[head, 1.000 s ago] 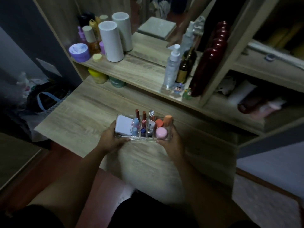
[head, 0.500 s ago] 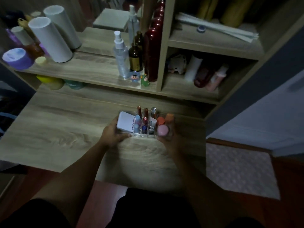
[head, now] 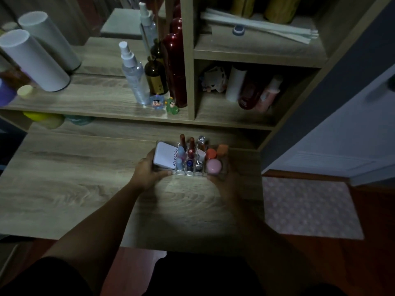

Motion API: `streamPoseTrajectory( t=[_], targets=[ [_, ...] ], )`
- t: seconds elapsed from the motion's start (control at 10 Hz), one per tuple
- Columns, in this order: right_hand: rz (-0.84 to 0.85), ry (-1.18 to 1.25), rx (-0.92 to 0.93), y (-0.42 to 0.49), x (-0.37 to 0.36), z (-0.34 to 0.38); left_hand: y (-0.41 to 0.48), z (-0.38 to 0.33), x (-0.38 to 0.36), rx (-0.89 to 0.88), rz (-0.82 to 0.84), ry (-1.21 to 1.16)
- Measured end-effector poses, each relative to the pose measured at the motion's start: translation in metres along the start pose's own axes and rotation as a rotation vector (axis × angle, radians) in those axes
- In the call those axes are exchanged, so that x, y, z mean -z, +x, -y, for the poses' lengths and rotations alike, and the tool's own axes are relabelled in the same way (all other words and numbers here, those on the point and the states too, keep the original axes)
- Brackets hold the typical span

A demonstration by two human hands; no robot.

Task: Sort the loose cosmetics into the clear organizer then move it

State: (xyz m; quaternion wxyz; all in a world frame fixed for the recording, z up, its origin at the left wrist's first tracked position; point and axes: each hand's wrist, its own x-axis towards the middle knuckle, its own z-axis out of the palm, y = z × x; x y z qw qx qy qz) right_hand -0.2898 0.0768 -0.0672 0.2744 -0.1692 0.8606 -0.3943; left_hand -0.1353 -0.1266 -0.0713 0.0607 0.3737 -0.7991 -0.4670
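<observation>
The left hand (head: 147,174) is clasping the clear organizer (head: 190,159) at its nine o'clock end, thumb lying along the front edge, while the right hand (head: 224,180) is gripping its three o'clock end. Between the fingers, the organizer is holding a white compact (head: 164,157), lipsticks (head: 191,144) and a pink jar (head: 214,166), over the wooden desk (head: 74,184) toward its twelve o'clock edge; whether it is touching the desk, I cannot tell.

Scene dim overall, colours muted. Brightest zone: soft round pool of light on desk (head: 188,210) surface between forearms, fading outward. Lower corners near black; lap and sleeves lost in shadow. Shelf (head: 256,50) recesses dark, contents murky. Faint sheen on red bottle (head: 175,67). Wide-angle bowing toward frame edges. Right edge smeared, soft; white cylinders (head: 34,60) at left slightly blurred.
</observation>
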Motion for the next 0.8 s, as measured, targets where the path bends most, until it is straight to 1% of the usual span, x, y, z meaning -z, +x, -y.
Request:
streamPoseTrajectory(
  t=[0.1,0.2,0.3,0.4,0.5,0.6,0.7,0.8],
  targets=[
    [-0.008,0.028,0.011,0.003,-0.003,0.003,0.002,-0.004,0.000,0.045,0.032,0.001],
    [-0.003,0.074,0.030,0.009,-0.008,0.001,0.001,-0.009,-0.001,0.065,0.020,0.017],
    [0.044,0.010,0.083,0.009,-0.008,-0.005,-0.006,-0.026,0.000,0.105,-0.058,0.040],
    [0.047,-0.011,0.103,0.007,-0.001,-0.002,-0.012,-0.038,0.001,0.113,-0.113,0.044],
    [-0.091,-0.078,0.325,-0.005,0.015,0.014,-0.031,-0.070,-0.002,-0.033,-0.135,0.078],
    [-0.079,-0.160,0.422,-0.010,0.028,0.022,-0.041,-0.091,-0.006,-0.102,-0.137,0.152],
    [-0.044,-0.305,0.422,-0.020,0.053,0.033,-0.049,-0.131,-0.014,-0.186,-0.117,0.328],
    [-0.094,-0.383,0.398,-0.031,0.073,0.046,-0.054,-0.161,-0.019,-0.195,-0.053,0.422]
  ],
)
